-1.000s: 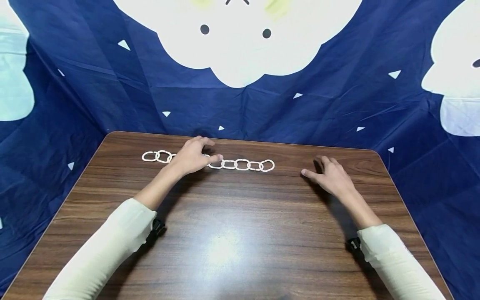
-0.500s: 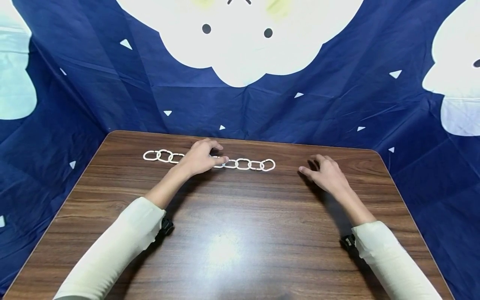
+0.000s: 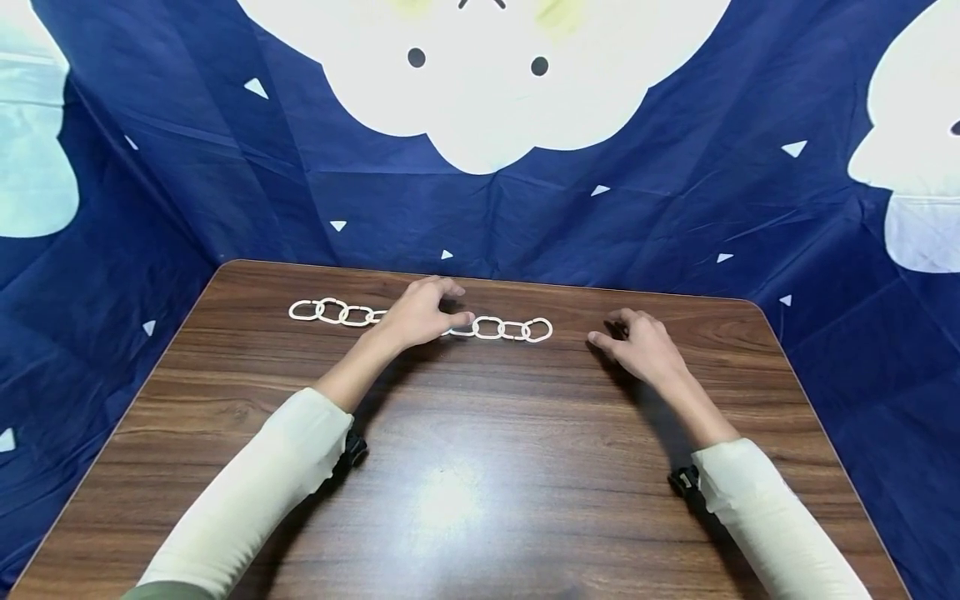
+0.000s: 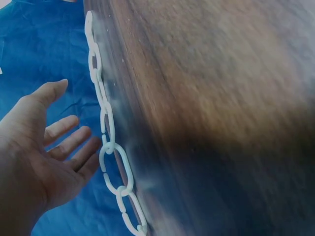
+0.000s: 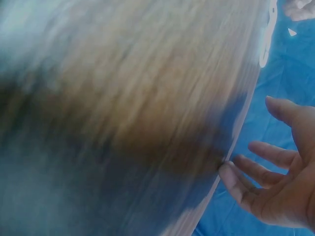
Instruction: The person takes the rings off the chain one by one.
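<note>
A chain of white plastic links [image 3: 489,327] lies stretched left to right near the table's far edge. Over its middle hovers my left hand [image 3: 423,312], fingers loosely bent and thumb apart, hiding several links in the head view. The left wrist view shows the palm of the left hand [image 4: 44,152] with nothing in it, and the chain [image 4: 118,167] running past the fingertips. To the right of the chain's end is my right hand [image 3: 637,343], thumb spread from relaxed fingers. In the right wrist view the right hand [image 5: 275,172] holds nothing, and the chain's end [image 5: 267,44] shows beyond it.
The brown wood-grain table [image 3: 480,433] has rounded far corners and carries a bright light reflection. Behind it and at both sides hangs a dark blue cloth [image 3: 480,217] with white cloud shapes. Pale sleeves [image 3: 255,483] cover my forearms, with a dark device [image 3: 356,448] under the left wrist.
My left hand has moved right along the chain, uncovering links on the left and covering others. The right hand has moved slightly left, towards the chain's end. The chain lies as before.
</note>
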Action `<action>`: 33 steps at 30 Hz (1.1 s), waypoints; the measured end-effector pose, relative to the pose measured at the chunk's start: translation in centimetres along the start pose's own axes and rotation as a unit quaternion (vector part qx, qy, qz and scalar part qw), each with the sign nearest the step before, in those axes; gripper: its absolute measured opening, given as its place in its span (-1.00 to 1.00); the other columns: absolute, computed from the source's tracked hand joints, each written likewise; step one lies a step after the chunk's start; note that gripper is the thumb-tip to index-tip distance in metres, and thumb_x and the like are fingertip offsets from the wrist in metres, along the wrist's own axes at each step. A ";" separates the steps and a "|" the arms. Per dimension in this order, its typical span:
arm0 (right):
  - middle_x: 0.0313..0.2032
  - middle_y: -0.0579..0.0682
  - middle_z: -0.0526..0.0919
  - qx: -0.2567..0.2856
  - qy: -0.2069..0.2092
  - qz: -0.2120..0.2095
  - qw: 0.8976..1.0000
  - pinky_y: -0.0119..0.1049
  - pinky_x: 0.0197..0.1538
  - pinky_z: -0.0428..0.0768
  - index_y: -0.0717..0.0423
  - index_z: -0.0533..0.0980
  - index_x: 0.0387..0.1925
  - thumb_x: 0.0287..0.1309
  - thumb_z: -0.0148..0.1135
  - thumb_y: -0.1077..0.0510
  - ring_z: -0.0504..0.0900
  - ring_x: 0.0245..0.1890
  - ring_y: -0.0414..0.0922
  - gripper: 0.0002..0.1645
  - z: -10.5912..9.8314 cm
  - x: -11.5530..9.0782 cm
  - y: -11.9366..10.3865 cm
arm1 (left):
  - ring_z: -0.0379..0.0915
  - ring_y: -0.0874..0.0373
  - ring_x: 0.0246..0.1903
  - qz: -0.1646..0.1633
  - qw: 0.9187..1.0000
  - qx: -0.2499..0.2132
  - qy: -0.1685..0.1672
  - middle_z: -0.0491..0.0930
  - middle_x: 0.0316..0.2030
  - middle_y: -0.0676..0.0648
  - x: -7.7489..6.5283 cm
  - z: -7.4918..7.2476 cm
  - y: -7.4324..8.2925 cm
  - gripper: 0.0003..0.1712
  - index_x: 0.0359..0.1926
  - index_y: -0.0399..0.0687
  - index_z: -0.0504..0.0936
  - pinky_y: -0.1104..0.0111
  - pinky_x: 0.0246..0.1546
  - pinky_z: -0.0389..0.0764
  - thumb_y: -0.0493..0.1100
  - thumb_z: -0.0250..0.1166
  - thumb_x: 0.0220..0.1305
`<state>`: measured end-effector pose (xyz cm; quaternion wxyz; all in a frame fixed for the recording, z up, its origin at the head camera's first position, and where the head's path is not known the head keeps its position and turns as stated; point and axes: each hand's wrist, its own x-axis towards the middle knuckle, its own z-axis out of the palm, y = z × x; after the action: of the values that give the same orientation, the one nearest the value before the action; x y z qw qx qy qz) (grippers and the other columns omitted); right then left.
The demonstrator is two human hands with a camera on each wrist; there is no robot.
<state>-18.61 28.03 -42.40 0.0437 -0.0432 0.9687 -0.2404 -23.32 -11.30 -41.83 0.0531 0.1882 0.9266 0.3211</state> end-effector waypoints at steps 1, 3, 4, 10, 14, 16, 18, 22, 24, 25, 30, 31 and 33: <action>0.38 0.39 0.67 0.001 0.000 0.000 1.000 0.38 0.50 0.54 0.22 0.55 0.48 0.55 0.39 -0.30 0.59 0.46 0.39 -0.17 0.0 0.0 0.0 | 0.53 -0.24 0.48 -0.001 1.000 -0.001 -0.001 0.72 0.35 -0.23 0.1 0.1 0.1 -0.33 0.37 -0.22 0.68 -0.07 0.61 0.46 0.11 0.53 0.44; 0.36 0.37 0.68 0.004 0.002 0.000 1.000 0.36 0.50 0.55 0.22 0.56 0.47 0.54 0.39 -0.29 0.61 0.45 0.37 -0.19 0.2 0.1 -0.1 | 0.53 -0.23 0.48 0.000 1.000 0.000 -0.005 0.72 0.36 -0.24 0.2 0.3 0.2 -0.32 0.39 -0.23 0.67 -0.07 0.62 0.46 0.11 0.53 0.45; 0.36 0.36 0.69 0.006 0.002 0.001 1.000 0.36 0.50 0.56 0.22 0.57 0.46 0.54 0.40 -0.28 0.62 0.44 0.36 -0.20 0.2 0.1 -0.2 | 0.53 -0.24 0.48 0.001 1.000 0.002 -0.008 0.72 0.36 -0.25 0.3 0.4 0.3 -0.31 0.39 -0.23 0.67 -0.07 0.62 0.45 0.11 0.52 0.46; 0.36 0.32 0.72 0.017 -0.002 -0.001 1.000 0.31 0.49 0.58 0.19 0.59 0.44 0.53 0.40 -0.28 0.65 0.43 0.31 -0.23 0.4 0.4 -0.8 | 0.52 -0.21 0.50 0.000 1.000 0.006 -0.018 0.71 0.38 -0.22 0.8 0.9 0.8 -0.32 0.39 -0.21 0.68 -0.06 0.64 0.43 0.13 0.52 0.47; 0.39 0.32 0.70 0.018 -0.009 -0.001 1.000 0.31 0.50 0.57 0.18 0.58 0.45 0.54 0.40 -0.27 0.64 0.46 0.31 -0.23 0.5 0.5 -1.1 | 0.53 -0.22 0.48 0.001 1.000 0.009 -0.018 0.73 0.35 -0.22 1.2 1.2 0.9 -0.35 0.34 -0.21 0.71 -0.08 0.64 0.41 0.11 0.54 0.44; 0.40 0.31 0.69 0.018 -0.013 0.002 1.000 0.32 0.50 0.57 0.17 0.58 0.46 0.53 0.40 -0.28 0.64 0.46 0.31 -0.23 0.6 0.5 -1.3 | 0.53 -0.23 0.48 0.005 1.000 0.009 -0.021 0.74 0.33 -0.22 1.5 1.5 0.8 -0.36 0.32 -0.20 0.73 -0.11 0.64 0.39 0.13 0.54 0.43; 0.41 0.30 0.69 0.020 -0.017 0.004 1.000 0.32 0.50 0.58 0.16 0.59 0.45 0.53 0.40 -0.29 0.64 0.46 0.30 -0.23 0.6 0.6 -1.5 | 0.54 -0.22 0.46 0.008 1.000 0.011 -0.014 0.76 0.30 -0.18 2.4 2.4 -0.3 -0.36 0.29 -0.14 0.75 -0.16 0.62 0.38 0.19 0.54 0.41; 0.39 0.29 0.71 0.023 -0.021 0.005 1.000 0.31 0.47 0.60 0.16 0.62 0.41 0.52 0.40 -0.28 0.67 0.42 0.29 -0.26 0.7 0.6 -1.8 | 0.57 -0.09 0.44 0.018 1.000 0.014 -0.009 0.79 0.27 -0.03 4.6 4.4 -2.8 -0.34 0.24 0.05 0.79 -0.16 0.61 0.36 0.35 0.54 0.35; 0.37 0.29 0.72 0.025 -0.023 0.006 0.999 0.31 0.46 0.61 0.16 0.63 0.40 0.52 0.41 -0.27 0.68 0.40 0.29 -0.28 0.7 0.6 -2.0 | 0.59 -0.02 0.42 0.022 1.000 0.018 -0.009 0.79 0.25 0.05 5.5 5.3 -4.0 -0.32 0.22 0.14 0.80 -0.13 0.61 0.38 0.44 0.54 0.31; 0.37 0.28 0.72 0.027 -0.023 0.006 0.999 0.30 0.46 0.61 0.16 0.63 0.39 0.52 0.41 -0.27 0.69 0.39 0.28 -0.28 0.8 0.7 -2.1 | 0.59 0.00 0.42 0.020 1.000 0.017 -0.011 0.79 0.24 0.08 5.7 5.4 -4.0 -0.33 0.21 0.16 0.80 -0.12 0.62 0.37 0.44 0.54 0.30; 0.37 0.27 0.72 0.037 -0.028 0.008 0.999 0.29 0.47 0.61 0.15 0.63 0.37 0.52 0.42 -0.26 0.71 0.38 0.26 -0.30 1.0 0.8 -2.3 | 0.60 -0.02 0.40 0.011 1.000 0.021 -0.008 0.80 0.21 0.04 5.6 6.1 -3.3 -0.40 0.19 0.10 0.81 -0.08 0.61 0.39 0.35 0.55 0.34; 0.37 0.26 0.72 0.040 -0.029 0.009 0.999 0.28 0.47 0.61 0.15 0.63 0.37 0.52 0.42 -0.26 0.71 0.37 0.25 -0.30 1.1 0.9 -2.3 | 0.60 -0.03 0.39 0.010 1.000 0.019 -0.008 0.80 0.20 0.02 5.5 6.1 -3.0 -0.41 0.18 0.08 0.82 -0.07 0.60 0.39 0.33 0.56 0.35; 0.37 0.25 0.72 0.041 -0.031 0.009 0.999 0.28 0.47 0.61 0.15 0.63 0.38 0.51 0.43 -0.26 0.72 0.37 0.25 -0.30 1.1 1.0 -2.4 | 0.60 -0.04 0.39 0.010 1.000 0.015 -0.009 0.81 0.20 0.00 5.6 6.3 -2.7 -0.42 0.18 0.05 0.82 -0.08 0.60 0.40 0.30 0.56 0.35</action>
<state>-19.29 25.31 -42.36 0.0776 -0.0406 0.9565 -0.2784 -27.93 -7.53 -48.34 0.0556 0.2014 0.9289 0.3059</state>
